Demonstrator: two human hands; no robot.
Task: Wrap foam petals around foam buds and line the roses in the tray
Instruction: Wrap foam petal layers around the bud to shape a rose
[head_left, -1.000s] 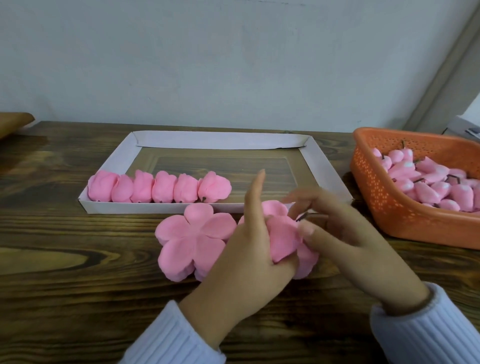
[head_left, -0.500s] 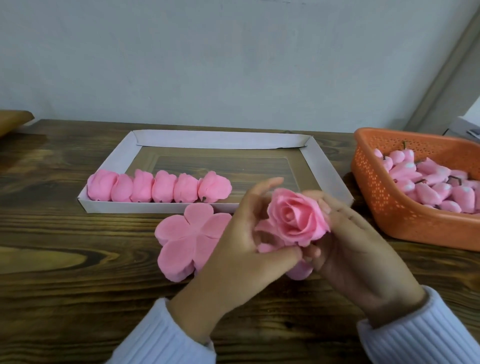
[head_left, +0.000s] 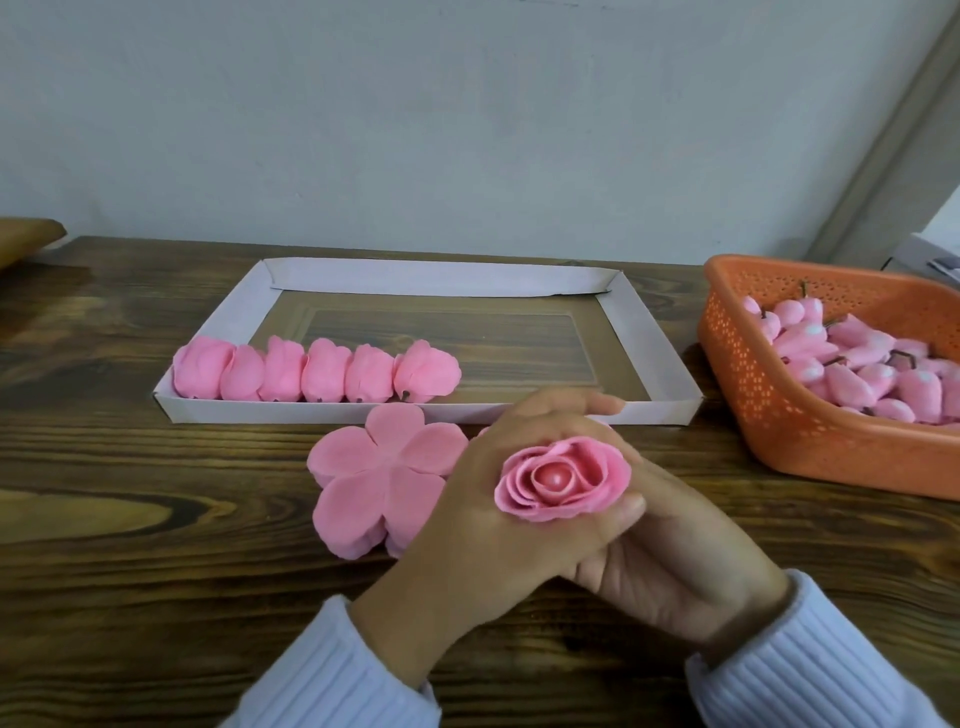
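Table (head_left: 130, 571), roses (head_left: 317, 370) along near tray (head_left: 644, 338) edge (leftward), left hand (head_left: 483, 499) gripping rose (head_left: 563, 478)

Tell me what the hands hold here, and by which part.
The left hand and right hand together grip the rose around its outer petals.

Both hands held a pink foam rose (head_left: 563, 480) upward, the left hand (head_left: 483, 519) curled round it, the right hand (head_left: 675, 561) cupping it from 5 o'clock. A stack of flat petals (head_left: 382, 483) lay at its 9 o'clock on the wooden table (head_left: 130, 571). At 12 o'clock, the white tray (head_left: 431, 278) held six finished roses (head_left: 317, 371) in a row; at 2 o'clock sat an orange basket (head_left: 779, 415) of buds (head_left: 857, 374).
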